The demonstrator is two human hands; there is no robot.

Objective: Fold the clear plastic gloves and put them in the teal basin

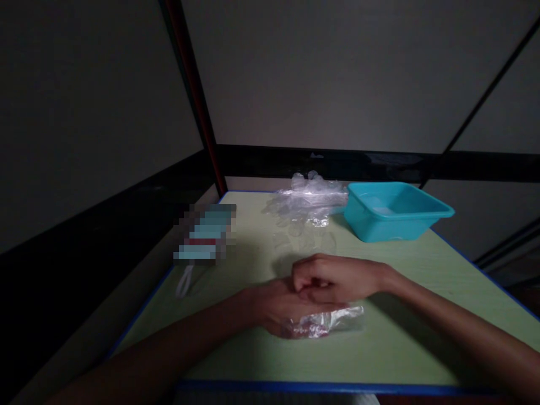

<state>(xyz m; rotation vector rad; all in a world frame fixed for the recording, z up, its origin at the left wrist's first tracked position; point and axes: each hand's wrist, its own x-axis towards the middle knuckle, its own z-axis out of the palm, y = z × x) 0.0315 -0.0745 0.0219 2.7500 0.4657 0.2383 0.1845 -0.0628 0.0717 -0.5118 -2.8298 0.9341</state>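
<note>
Dim room, grey walls. Green table [400, 343]: left hand [280, 308] flat, unclenched, fingers inside plastic glove [335, 320]; right hand [329, 278] clenched atop it.

Head-worn camera, facing forward and down, close above right hand [333, 278]

Bare forearms [189, 337]; clear glove [335, 319] partly on L hand [282, 306]

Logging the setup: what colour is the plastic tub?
Turquoise; the tub shows best in the head view.
</note>
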